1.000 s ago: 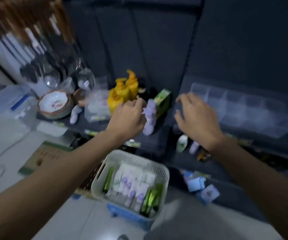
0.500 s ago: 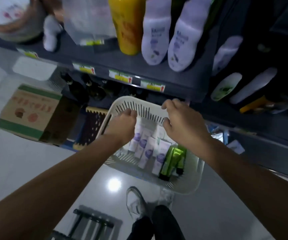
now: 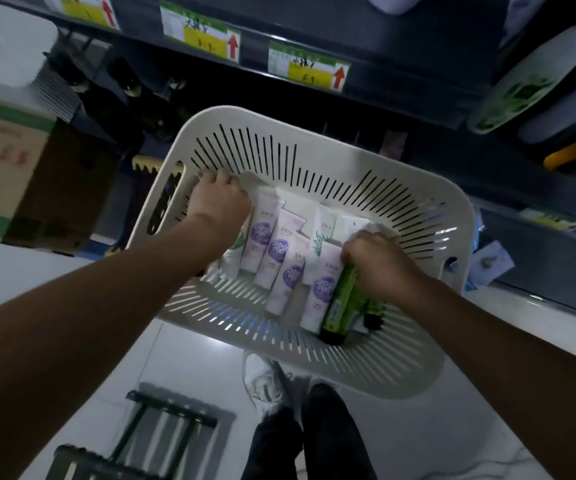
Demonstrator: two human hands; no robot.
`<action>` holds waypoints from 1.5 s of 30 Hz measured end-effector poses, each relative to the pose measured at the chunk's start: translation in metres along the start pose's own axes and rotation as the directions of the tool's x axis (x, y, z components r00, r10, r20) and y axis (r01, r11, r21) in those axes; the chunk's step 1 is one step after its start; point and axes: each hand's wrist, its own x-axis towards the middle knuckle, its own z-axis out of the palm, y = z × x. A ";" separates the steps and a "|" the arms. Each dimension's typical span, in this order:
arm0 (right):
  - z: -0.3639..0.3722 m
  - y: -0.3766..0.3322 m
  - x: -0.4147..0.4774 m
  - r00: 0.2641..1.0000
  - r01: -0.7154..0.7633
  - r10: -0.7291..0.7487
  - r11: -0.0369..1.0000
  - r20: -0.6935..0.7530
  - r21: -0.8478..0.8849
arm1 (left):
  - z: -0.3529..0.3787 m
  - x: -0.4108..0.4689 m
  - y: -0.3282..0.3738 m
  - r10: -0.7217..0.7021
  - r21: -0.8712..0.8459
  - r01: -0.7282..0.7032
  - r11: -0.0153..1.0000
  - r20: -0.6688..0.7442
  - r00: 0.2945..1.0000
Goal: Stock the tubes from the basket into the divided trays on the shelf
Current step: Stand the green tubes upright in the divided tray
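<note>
Dark shelving (image 3: 383, 46) with yellow-and-green price labels (image 3: 309, 69) runs above a pale tiled floor (image 3: 175, 358). In front of it is the cream slotted plastic basket (image 3: 314, 161), and the white tubes with purple labels (image 3: 288, 275) lie side by side on its bottom. Your right hand (image 3: 380, 265) is curled round the glossy green tube (image 3: 340, 306) at the row's right end, gripping its upper part. Your left hand (image 3: 219, 202) reaches into the far left corner, fingers bent down over the tube ends; whether it holds anything cannot be told.
</note>
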 end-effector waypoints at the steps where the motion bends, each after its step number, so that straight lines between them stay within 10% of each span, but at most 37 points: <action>1: 0.001 0.001 0.000 1.000 0.022 -0.022 0.999 -0.007 -0.034 | 0.000 0.001 0.000 0.014 0.025 -0.015 1.000 0.016 1.000; 6: 0.001 0.006 0.002 0.990 0.112 -0.121 0.987 -0.077 -0.115 | 0.010 0.003 -0.006 0.140 0.146 -0.149 0.978 0.070 0.988; 15: -0.009 0.003 0.003 0.993 0.101 -0.113 0.967 0.037 0.235 | -0.008 0.011 -0.043 0.334 0.064 -0.332 0.941 -0.021 0.942; 25: -0.062 -0.007 -0.042 0.971 0.127 -0.055 0.944 -0.235 0.304 | -0.055 -0.019 -0.051 0.281 -0.395 -0.312 0.864 -0.135 0.950; 45: -0.370 0.027 -0.320 0.670 0.028 -0.011 1.000 -0.742 0.009 | -0.429 -0.199 -0.164 0.079 -0.358 -0.416 0.836 -0.672 0.736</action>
